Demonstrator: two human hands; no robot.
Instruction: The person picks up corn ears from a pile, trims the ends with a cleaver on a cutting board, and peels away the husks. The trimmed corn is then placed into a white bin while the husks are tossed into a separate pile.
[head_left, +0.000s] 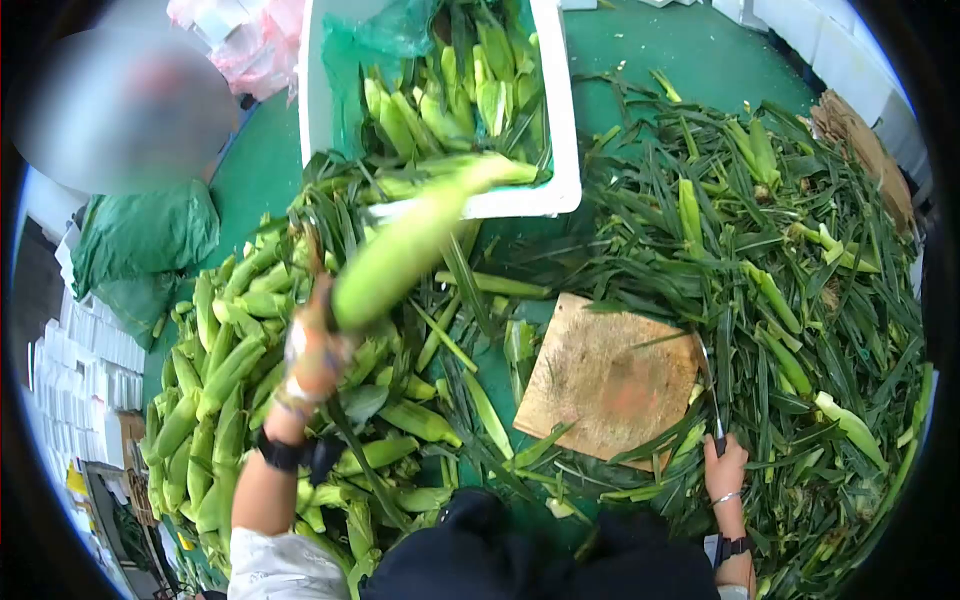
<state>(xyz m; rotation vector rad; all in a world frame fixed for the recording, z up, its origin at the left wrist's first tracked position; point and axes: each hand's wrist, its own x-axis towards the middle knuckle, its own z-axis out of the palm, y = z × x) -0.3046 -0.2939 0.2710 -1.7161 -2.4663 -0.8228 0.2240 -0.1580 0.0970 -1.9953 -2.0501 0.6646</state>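
Observation:
My left hand (318,352), smeared by motion, is closed around the base of an ear of corn (400,255) still in its green husk. This ear is raised over the pile, its tip pointing toward the white foam box (566,120). Down at the right, my right hand (726,466) grips a knife (713,388) by its black handle. The blade points away from me beside the right edge of a wooden cutting board (615,385). Bits of leaf lie on the board. Inside the box are several husked-in ears (395,115) and a green plastic bag (385,35).
Many unshucked ears (225,375) are heaped on the left. A large mound of cut leaves and husks (800,330) covers the right side of the green floor (690,45). A green sack (145,240), stacked white foam pieces (95,350) and a pink bag (255,45) stand beyond.

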